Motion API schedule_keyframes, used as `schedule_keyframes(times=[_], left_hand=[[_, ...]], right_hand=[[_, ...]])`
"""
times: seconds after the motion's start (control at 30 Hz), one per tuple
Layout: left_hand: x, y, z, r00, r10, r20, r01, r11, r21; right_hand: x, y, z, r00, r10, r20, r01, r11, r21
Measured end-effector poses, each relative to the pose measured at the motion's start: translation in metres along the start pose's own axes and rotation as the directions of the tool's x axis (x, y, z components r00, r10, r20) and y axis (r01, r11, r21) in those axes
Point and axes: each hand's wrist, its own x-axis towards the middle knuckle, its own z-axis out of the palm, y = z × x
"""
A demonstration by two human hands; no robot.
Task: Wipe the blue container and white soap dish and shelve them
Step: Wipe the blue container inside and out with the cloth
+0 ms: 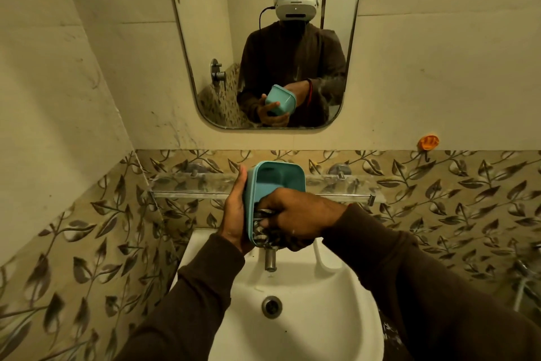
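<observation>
Blue container point(275, 182) in left hand's point(234, 214) clasped grip, right hand point(295, 218) clenched around cloth point(262, 229) inside.

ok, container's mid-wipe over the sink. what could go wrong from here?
1. The left hand holds the blue container by one side only, while the right hand pushes the cloth into it; it could slip and drop into the sink.
2. The faucet sits just below the container, so a downward stroke may knock against it.
3. The glass shelf is narrow; a container set near its edge could tip off.
</observation>
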Motion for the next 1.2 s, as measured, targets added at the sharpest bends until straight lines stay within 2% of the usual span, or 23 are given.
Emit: schedule_keyframes(times=[0.07,0.13,0.17,0.23,0.27,0.3,0.33,0.43,0.5,0.6,0.67,0.73,0.83,0.93,1.03,1.2], left_hand=[[0.001,0.004,-0.001,1.000,0.000,0.020,0.000,1.000,-0.001],[0.002,0.008,0.001,1.000,-0.009,0.022,0.010,0.999,-0.035],[0.003,0.010,0.001,1.000,-0.007,0.019,0.008,0.998,-0.061],[0.004,0.012,0.003,1.000,0.017,0.023,-0.013,0.991,-0.132],[0.004,0.012,0.005,0.999,0.027,0.025,-0.023,0.986,-0.166],[0.004,0.010,0.006,0.999,0.028,0.021,-0.023,0.982,-0.187],[0.004,0.008,0.009,1.000,0.021,0.014,-0.018,0.980,-0.200],[0.002,0.001,0.014,1.000,0.008,-0.008,-0.010,0.968,-0.250],[0.000,-0.001,0.016,0.999,0.020,-0.043,-0.031,0.962,-0.271],[-0.002,0.000,0.019,0.997,0.030,-0.066,-0.047,0.961,-0.272],[-0.002,0.001,0.020,0.995,0.035,-0.094,-0.058,0.966,-0.251],[-0.004,-0.001,0.021,0.993,0.018,-0.115,-0.044,0.973,-0.228],[-0.008,-0.006,0.020,0.994,-0.018,-0.110,-0.008,0.974,-0.228],[-0.009,-0.007,0.018,0.994,-0.018,-0.110,-0.006,0.977,-0.212],[-0.007,-0.005,0.014,0.991,0.027,-0.129,-0.047,0.987,-0.154],[-0.004,-0.005,0.009,0.993,0.016,-0.116,-0.030,0.993,-0.116]], right_hand=[[-0.001,0.002,-0.003,1.000,-0.002,0.013,0.000,0.993,0.116],[-0.003,0.002,-0.003,1.000,0.007,-0.005,-0.005,0.948,0.319],[-0.003,0.002,-0.003,0.999,0.023,-0.027,-0.008,0.885,0.465],[-0.002,0.000,-0.002,0.995,0.053,-0.088,0.033,0.648,0.761],[0.000,-0.002,-0.002,0.987,0.081,-0.138,0.076,0.525,0.848],[0.003,-0.003,-0.002,0.972,0.123,-0.198,0.122,0.455,0.882],[0.005,-0.004,-0.001,0.951,0.166,-0.259,0.164,0.437,0.884],[0.012,-0.008,0.002,0.896,0.226,-0.382,0.221,0.518,0.826],[0.015,-0.008,0.006,0.886,0.186,-0.424,0.200,0.672,0.713],[0.019,-0.005,0.012,0.877,0.019,-0.479,0.170,0.922,0.348],[0.025,0.001,0.015,0.844,-0.120,-0.523,0.148,0.989,0.011],[0.030,0.006,0.020,0.808,-0.199,-0.554,0.065,0.965,-0.252],[0.034,0.012,0.026,0.797,-0.243,-0.553,-0.035,0.896,-0.443],[0.034,0.015,0.028,0.803,-0.277,-0.528,-0.021,0.872,-0.489],[0.031,0.017,0.023,0.795,-0.332,-0.508,0.078,0.886,-0.457],[0.023,0.018,0.013,0.866,-0.353,-0.355,0.178,0.880,-0.441]])
